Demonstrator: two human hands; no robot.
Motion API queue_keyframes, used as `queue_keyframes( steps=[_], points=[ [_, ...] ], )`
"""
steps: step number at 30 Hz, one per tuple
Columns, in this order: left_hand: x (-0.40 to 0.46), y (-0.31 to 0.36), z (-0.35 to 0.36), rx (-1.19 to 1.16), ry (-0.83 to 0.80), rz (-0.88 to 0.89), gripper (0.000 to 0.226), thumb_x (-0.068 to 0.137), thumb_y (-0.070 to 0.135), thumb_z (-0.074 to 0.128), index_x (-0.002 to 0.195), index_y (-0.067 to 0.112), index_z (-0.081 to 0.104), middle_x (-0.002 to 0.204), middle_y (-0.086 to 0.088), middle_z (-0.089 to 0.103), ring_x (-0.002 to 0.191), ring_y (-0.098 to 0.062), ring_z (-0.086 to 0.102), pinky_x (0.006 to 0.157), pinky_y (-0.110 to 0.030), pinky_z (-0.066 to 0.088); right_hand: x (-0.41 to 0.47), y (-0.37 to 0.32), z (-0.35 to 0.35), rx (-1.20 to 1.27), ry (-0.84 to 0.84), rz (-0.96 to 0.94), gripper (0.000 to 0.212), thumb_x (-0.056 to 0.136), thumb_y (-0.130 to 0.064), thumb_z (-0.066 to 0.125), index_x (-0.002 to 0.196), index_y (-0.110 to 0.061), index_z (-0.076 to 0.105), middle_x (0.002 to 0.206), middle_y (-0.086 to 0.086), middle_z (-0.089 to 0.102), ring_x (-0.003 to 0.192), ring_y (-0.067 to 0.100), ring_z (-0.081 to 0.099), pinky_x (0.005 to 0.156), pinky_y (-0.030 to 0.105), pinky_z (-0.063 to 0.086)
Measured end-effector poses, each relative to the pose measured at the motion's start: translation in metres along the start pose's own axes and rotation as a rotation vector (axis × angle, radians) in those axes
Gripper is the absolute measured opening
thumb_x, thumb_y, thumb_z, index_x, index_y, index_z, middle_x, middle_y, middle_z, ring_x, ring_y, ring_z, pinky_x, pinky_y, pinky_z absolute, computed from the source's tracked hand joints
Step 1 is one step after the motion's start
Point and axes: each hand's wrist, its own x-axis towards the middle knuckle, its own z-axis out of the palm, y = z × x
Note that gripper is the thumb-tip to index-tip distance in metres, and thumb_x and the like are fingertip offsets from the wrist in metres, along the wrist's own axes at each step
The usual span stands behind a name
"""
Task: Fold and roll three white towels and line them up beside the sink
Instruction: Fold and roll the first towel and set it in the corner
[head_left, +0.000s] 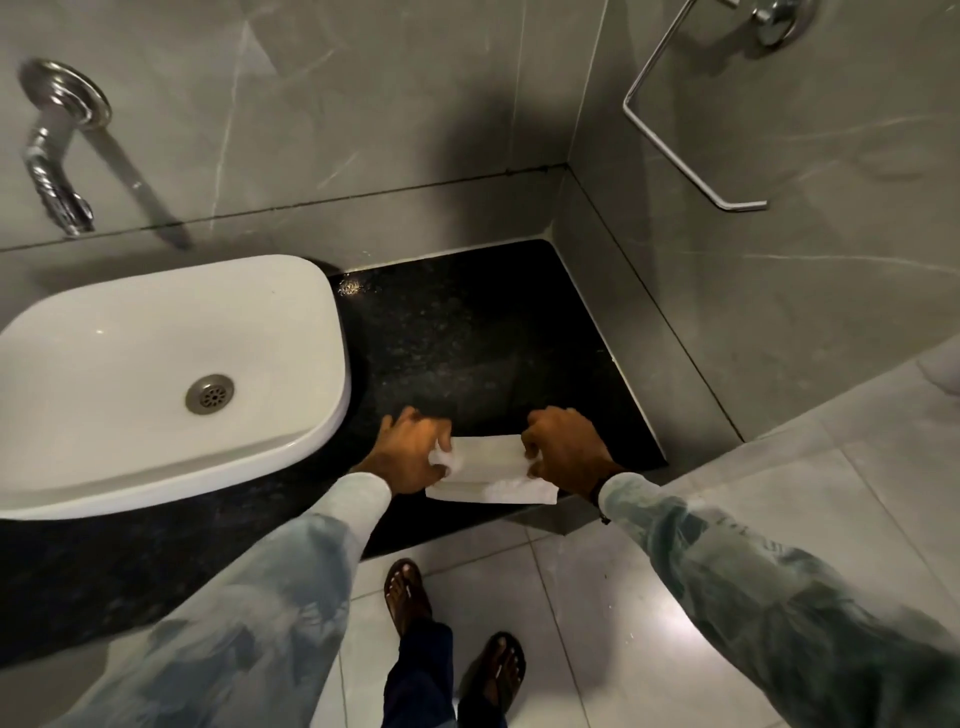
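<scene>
Towel (488, 470) pinned flat on counter (467, 338), 3 o'clock of sink (171, 332); left hand (410, 454) and right hand (566, 449) gripping its ends, likely for rolling evenly.

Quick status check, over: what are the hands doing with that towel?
Left hand and right hand each grip an end of one white towel, folded flat on the black counter beside the sink. No rolled towels visible. Nothing in the way.

A black speckled countertop (467, 338) was set into the corner of grey tiled walls, and on it a white sink (156, 364) was seated at the left, while a folded white towel (493, 475) was laid flat near the front edge, just right of the sink.
</scene>
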Motion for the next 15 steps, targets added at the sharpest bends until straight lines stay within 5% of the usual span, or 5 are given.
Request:
queue_keyframes(
  steps=[4, 8, 11, 15],
  points=[
    [0.0, 0.005, 0.002, -0.066, -0.054, 0.008, 0.039, 0.076, 0.03, 0.069, 0.105, 0.027, 0.044, 0.111, -0.004, 0.059, 0.107, -0.028, 0.052, 0.1, -0.039, 0.031, -0.001, -0.004, 0.001, -0.079, 0.071, -0.02, 0.028, 0.068, -0.032, 0.081, 0.089, -0.018, 0.069, 0.096, 0.007, 0.064, 0.09, 0.029, 0.059, 0.083, 0.041, 0.043],
    [0.005, -0.001, 0.012, 0.064, 0.121, 0.039, 0.058, 0.078, 0.028, 0.066, 0.129, 0.028, 0.04, 0.129, -0.003, 0.053, 0.12, -0.027, 0.048, 0.101, -0.046, 0.027, 0.002, 0.0, 0.0, -0.036, 0.146, 0.006, 0.039, 0.056, -0.022, 0.085, 0.088, -0.015, 0.063, 0.09, 0.008, 0.064, 0.079, 0.029, 0.061, 0.066, 0.036, 0.05],
    [0.002, 0.001, 0.024, 0.183, 0.284, 0.069, 0.053, 0.077, 0.023, 0.067, 0.127, 0.022, 0.05, 0.126, -0.006, 0.054, 0.116, -0.029, 0.05, 0.095, -0.048, 0.036, 0.003, -0.005, 0.01, 0.052, 0.184, 0.057, 0.049, 0.06, -0.02, 0.084, 0.102, -0.013, 0.061, 0.099, 0.009, 0.064, 0.088, 0.029, 0.06, 0.072, 0.037, 0.055],
    [-0.016, 0.001, 0.047, 0.153, 0.448, 0.155, 0.041, 0.077, 0.022, 0.069, 0.116, 0.021, 0.06, 0.115, -0.003, 0.061, 0.104, -0.025, 0.056, 0.086, -0.039, 0.045, -0.011, -0.005, 0.016, 0.188, 0.104, 0.058, 0.059, 0.067, -0.042, 0.082, 0.112, -0.016, 0.055, 0.108, 0.009, 0.062, 0.097, 0.026, 0.059, 0.082, 0.038, 0.055]
  ],
)
